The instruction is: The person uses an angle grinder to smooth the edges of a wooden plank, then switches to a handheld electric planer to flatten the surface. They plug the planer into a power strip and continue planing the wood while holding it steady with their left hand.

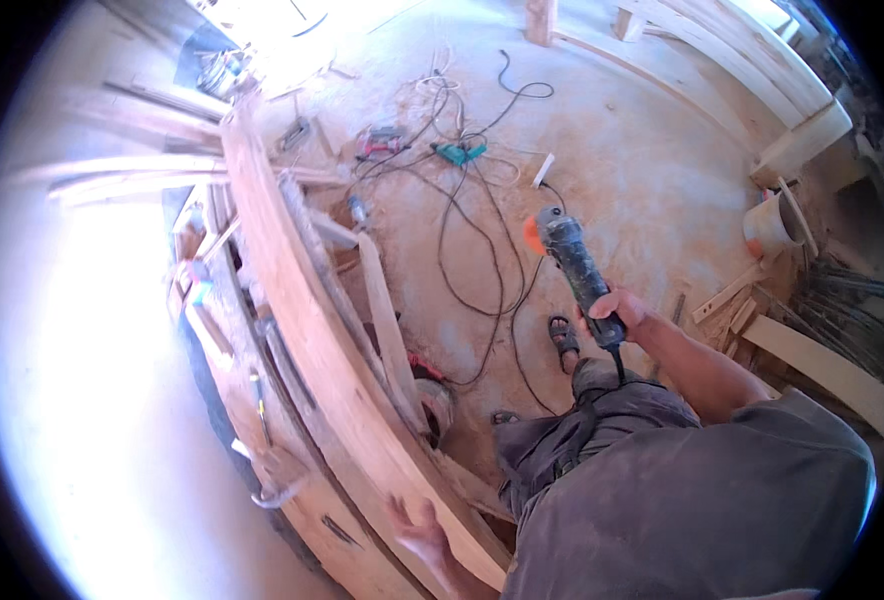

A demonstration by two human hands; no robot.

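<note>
1. A yellow-handled tool lies loose on the lower timber; a knock there could send it sliding.
2. Next, the curved beam—if poorly supported, pressing on it could make it shift.
3. The left hand is empty, fingers apart, by the beam's near end; whether it touches, I cannot tell.
4. Black cable loops over the floor—a step could snag it near the sandalled foot.
5. The angle grinder, above the floor, is clamped in the right hand; one-handed, its orange disc could kick.
</note>
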